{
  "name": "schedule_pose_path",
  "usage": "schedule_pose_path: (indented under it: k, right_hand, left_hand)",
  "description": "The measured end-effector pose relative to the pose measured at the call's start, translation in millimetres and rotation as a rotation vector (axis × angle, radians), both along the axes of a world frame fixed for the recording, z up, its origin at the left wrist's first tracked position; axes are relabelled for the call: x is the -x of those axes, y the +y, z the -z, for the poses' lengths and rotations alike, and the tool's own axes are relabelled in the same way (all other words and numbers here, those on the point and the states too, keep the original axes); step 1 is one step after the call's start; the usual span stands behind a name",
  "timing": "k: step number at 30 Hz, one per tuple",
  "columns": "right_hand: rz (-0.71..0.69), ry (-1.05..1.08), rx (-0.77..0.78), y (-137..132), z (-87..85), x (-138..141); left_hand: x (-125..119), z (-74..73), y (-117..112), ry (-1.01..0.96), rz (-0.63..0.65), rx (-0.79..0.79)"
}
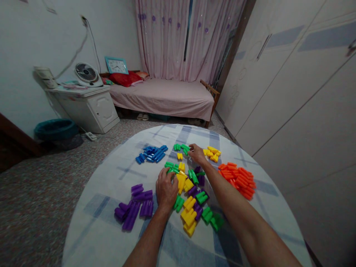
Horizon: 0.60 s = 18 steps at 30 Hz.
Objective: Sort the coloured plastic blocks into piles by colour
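Observation:
Colourful plastic building blocks shaped like joined tubes lie on a round table [111,237]. My left hand [167,189] rests at the mixed middle pile, fingers bent but apart, beside green blocks [171,167] and yellow blocks [181,182]. Farther out, my right hand [197,154] has its fingertips closed at a small group of green blocks [184,148] and seems to pinch one; the fingers partly cover it. Purple blocks [192,191] lie among the yellow and green ones between my arms.
Sorted heaps surround the middle pile: blue blocks [152,154], purple blocks [130,215], orange blocks [239,180] and yellow blocks [213,153]. Beyond the table are a bed [167,92], a white cabinet [102,111] with a fan [86,73], and a wardrobe [278,85] at the right.

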State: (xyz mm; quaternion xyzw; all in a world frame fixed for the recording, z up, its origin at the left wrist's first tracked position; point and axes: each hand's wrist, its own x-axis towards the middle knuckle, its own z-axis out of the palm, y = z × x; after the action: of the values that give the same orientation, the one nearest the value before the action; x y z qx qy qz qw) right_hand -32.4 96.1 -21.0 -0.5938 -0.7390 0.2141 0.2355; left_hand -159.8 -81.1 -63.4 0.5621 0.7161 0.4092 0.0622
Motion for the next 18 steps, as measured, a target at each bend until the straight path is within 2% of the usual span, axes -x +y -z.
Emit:
schedule_pose_path:
  k: [2, 5, 13, 18]
  right_hand:
    - [0.008, 0.019, -0.014, 1, -1.4, 0]
    - [-0.023, 0.038, -0.007, -6, -3.5, -16]
    - [-0.289, 0.097, 0.15, -52, -0.2, -84]
    - [-0.296, 0.081, 0.161, -68, 8.6, -90]
  left_hand:
    - [0, 0.4, 0, -0.008, -0.001, -0.012]
    - [0, 0.8, 0, -0.018, -0.001, -0.026]
    - [2, 1.4, 1, -0.004, 0.008, -0.009]
    - [3, 2.7, 2, 0.012, 0.012, -0.012]
